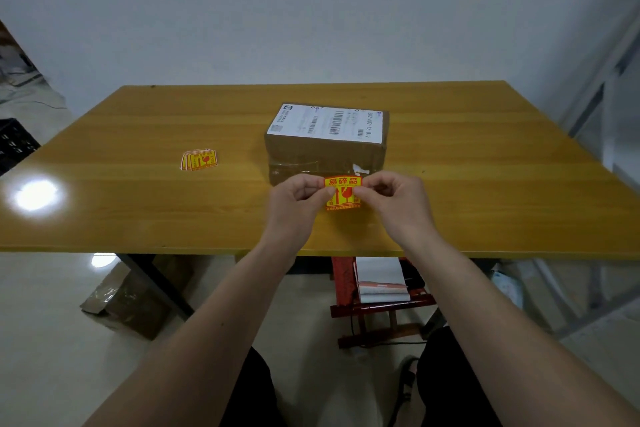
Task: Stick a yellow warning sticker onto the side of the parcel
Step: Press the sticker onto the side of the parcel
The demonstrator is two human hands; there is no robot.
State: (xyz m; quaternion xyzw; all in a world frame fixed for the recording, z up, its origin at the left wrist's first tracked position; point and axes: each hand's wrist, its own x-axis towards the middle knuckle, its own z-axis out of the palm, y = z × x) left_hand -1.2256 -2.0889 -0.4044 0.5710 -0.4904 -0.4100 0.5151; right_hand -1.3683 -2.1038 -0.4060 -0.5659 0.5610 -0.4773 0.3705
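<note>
A brown cardboard parcel (325,156) with a white shipping label on top stands in the middle of the yellow wooden table (138,204). Just in front of its near side I hold a yellow warning sticker (343,192) with red print. My left hand (298,198) pinches the sticker's left edge and my right hand (391,198) pinches its right edge. The sticker hangs upright, facing me, below the parcel's near side. Whether it touches the box I cannot tell.
A small stack of the same yellow stickers (199,159) lies on the table to the left of the parcel. Under the table stand a red wooden stool (377,305) with papers and a cardboard box (128,302) on the floor. A black crate (14,142) sits at far left.
</note>
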